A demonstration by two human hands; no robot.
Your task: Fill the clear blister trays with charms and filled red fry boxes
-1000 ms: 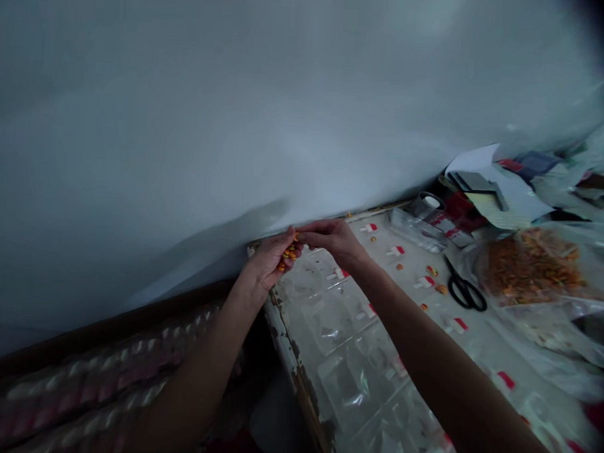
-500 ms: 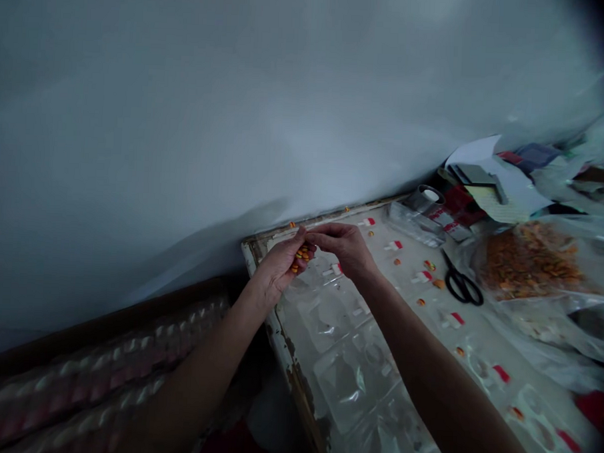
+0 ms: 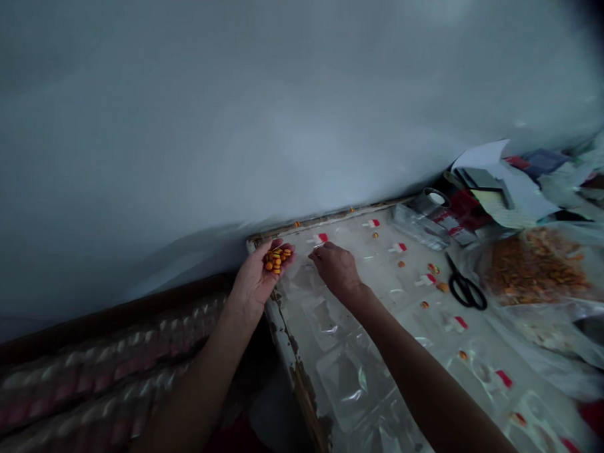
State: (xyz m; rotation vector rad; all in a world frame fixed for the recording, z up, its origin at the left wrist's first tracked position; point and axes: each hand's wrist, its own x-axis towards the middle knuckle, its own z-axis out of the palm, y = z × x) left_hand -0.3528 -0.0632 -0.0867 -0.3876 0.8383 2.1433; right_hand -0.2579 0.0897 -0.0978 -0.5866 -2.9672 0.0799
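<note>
My left hand (image 3: 254, 276) is cupped palm up just off the table's far left corner. In its palm lies a small heap of orange, dark-banded pieces (image 3: 277, 259) shaped like tiny burgers. Over the table, to the right of that palm, my right hand (image 3: 337, 268) has its thumb and fingers pinched together. Whatever may sit in the pinch is too small to make out. Just beyond those fingertips lies a red-and-white piece (image 3: 320, 238) resembling an ice pop. Clear plastic blister packs (image 3: 347, 389) cover the table below both hands.
More red-and-white pieces (image 3: 426, 279) and burger pieces (image 3: 424, 304) are spread in rows. Black scissors (image 3: 465, 289) lie near a clear bag of orange pieces (image 3: 540, 267). Rolls of tape (image 3: 432, 200) and papers stand at the back right. A wall (image 3: 237, 117) rises behind; filled packs (image 3: 95, 371) sit lower left.
My hands have come apart. The left has drawn back leftward and opened into a cup, showing the heap; the right has lowered toward the table, still pinched.
</note>
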